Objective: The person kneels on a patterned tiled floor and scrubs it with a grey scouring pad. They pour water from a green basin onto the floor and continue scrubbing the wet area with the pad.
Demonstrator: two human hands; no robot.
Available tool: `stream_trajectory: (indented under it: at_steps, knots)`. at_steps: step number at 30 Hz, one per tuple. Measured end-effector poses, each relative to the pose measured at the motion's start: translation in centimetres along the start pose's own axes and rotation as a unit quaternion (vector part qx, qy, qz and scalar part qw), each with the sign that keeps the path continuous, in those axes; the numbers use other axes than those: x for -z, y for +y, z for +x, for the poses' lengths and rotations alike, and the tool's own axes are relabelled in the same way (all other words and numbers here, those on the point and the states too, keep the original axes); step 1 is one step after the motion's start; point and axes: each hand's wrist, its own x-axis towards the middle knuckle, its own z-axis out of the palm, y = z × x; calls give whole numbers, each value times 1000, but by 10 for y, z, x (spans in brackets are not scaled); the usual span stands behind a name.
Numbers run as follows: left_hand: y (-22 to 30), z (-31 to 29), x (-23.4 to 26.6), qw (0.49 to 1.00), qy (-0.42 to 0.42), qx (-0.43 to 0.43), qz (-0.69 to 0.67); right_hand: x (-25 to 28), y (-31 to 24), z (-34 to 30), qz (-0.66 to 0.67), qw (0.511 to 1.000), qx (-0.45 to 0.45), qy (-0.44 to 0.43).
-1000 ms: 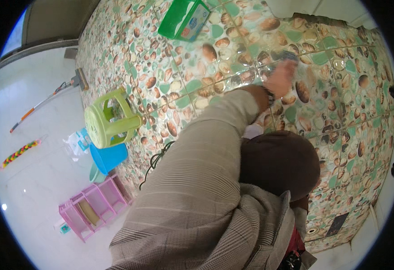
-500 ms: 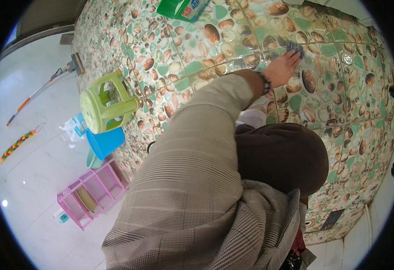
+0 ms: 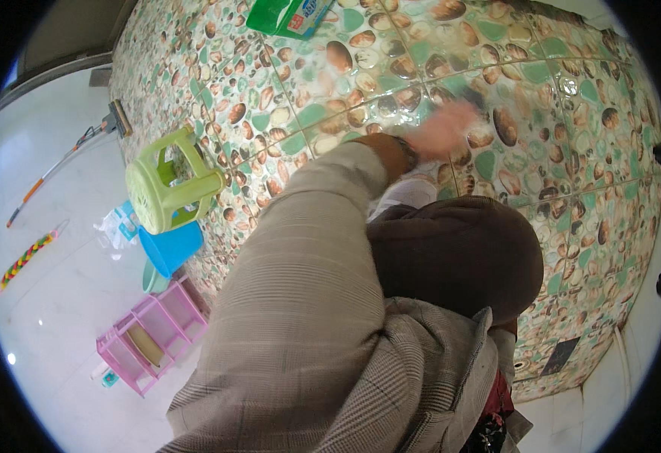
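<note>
Head camera view, followed from my remote seat: a crouching person's left hand (image 3: pixel 443 136), blurred, reaches across a glossy pebble-patterned floor (image 3: pixel 572 170), a dark wristband (image 3: pixel 406 153) just below a plaid sleeve (image 3: pixel 292 249). Its fingers are bent over a dark scrubber (image 3: pixel 471 97), which lies against the tiles under the fingertips, above and right of the picture's middle; blur keeps me from telling how tightly they close. I cannot see the right hand, so I cannot tell its state. Beyond the left hand, a green tub (image 3: pixel 270 19), cut off by the upper edge, bears a label (image 3: pixel 308 15) with lettering on red and blue. Behind the hand sit a white shoe (image 3: pixel 412 192) and a dark-trousered knee (image 3: pixel 459 257). Along the white wall at left I see a lime stool (image 3: pixel 147 198), a blue bucket (image 3: pixel 172 248) beside it, a white plastic packet (image 3: pixel 119 226) with a blue panel, a pink rack (image 3: pixel 149 306) and a mop with an orange-banded handle (image 3: pixel 36 186).
</note>
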Motion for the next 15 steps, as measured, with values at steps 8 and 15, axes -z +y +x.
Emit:
stream_trajectory:
  at_steps: [8,15]
  knots:
    - [-67,-161,118,800,-29,501,329,7,-18,-9,-2,1000,-9,-21]
    - [-79,-97,13,888,147,401,168,8,-28,-13,-10,999,-16,-39]
